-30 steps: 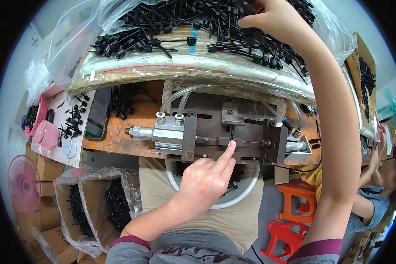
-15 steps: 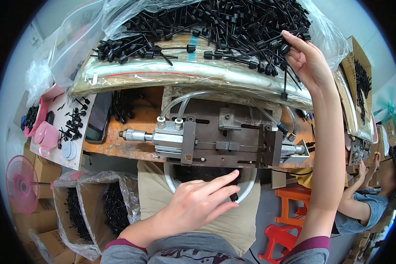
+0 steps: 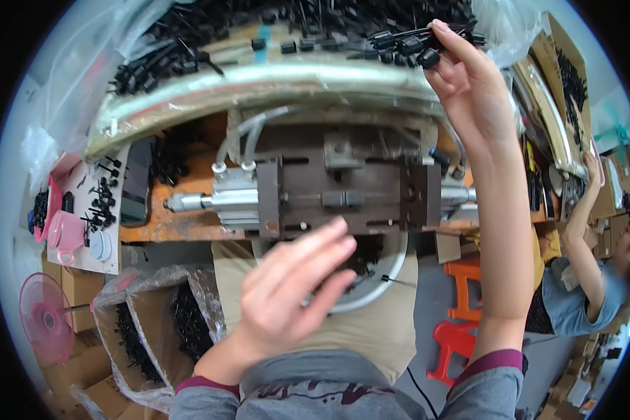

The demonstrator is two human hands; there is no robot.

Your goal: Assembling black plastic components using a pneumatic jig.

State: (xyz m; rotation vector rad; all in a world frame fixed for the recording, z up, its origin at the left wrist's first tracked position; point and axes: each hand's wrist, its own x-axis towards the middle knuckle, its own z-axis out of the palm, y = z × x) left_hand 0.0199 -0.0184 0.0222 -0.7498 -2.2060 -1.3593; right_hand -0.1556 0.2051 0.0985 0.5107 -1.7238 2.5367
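Note:
My right hand [image 3: 472, 84] is raised at the far right of the bench, its fingers closed on a small bunch of black stemmed plastic parts [image 3: 407, 47] with thick knob ends. These are in front of a large heap of the same parts [image 3: 210, 28] on a plastic-covered board. Somewhat blurred, my left hand [image 3: 290, 283] hangs over my lap with its fingers stretched out and nothing in it. Beneath it is a round container with a pale rim [image 3: 399, 262], holding more black parts and partly hidden by the hand. The metal clamping fixture [image 3: 308, 178] stands just beyond.
Clear air tubes [image 3: 252, 136] run from the fixture's cylinders. A pink cup [image 3: 64, 231] and loose black parts sit on the left side table. Below are plastic-lined boxes of parts [image 3: 147, 308] and a pink fan [image 3: 47, 318]. Red stools [image 3: 444, 350] and another person [image 3: 581, 294] are at right.
My right hand has lifted slightly up and left with the bunch of parts. My left hand has shifted left and up a little. The whole view has shifted, and the other person's arm is raised.

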